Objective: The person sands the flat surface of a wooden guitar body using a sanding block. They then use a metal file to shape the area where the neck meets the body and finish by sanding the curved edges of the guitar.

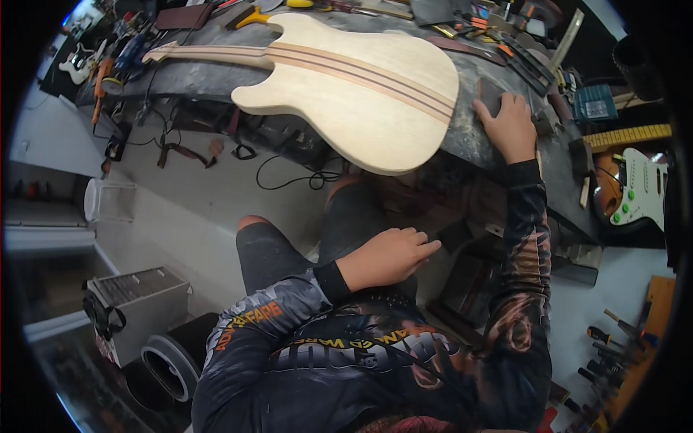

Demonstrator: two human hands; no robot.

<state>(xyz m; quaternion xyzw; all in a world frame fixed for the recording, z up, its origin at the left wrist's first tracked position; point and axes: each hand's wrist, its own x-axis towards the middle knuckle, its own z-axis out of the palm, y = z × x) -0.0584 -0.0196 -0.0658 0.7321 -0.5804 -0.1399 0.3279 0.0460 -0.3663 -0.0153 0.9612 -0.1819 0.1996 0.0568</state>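
Observation:
A pale wooden electric guitar body with its neck lies across the workbench, dark stripes running along its middle. My right hand rests on the bench to the right of the body. Its thumb is apart from the fingers, beside a dark brown sheet that looks like sandpaper; the hand partly covers it. Above my lap, my left hand is closed with bent fingers. A dark flat piece shows at its fingertips, and its kind is unclear.
Tools clutter the back of the workbench. At the right stands an electric guitar with a white pickguard, near a teal box. Cables hang under the bench. A light-coloured box-shaped unit and a black bin stand at lower left.

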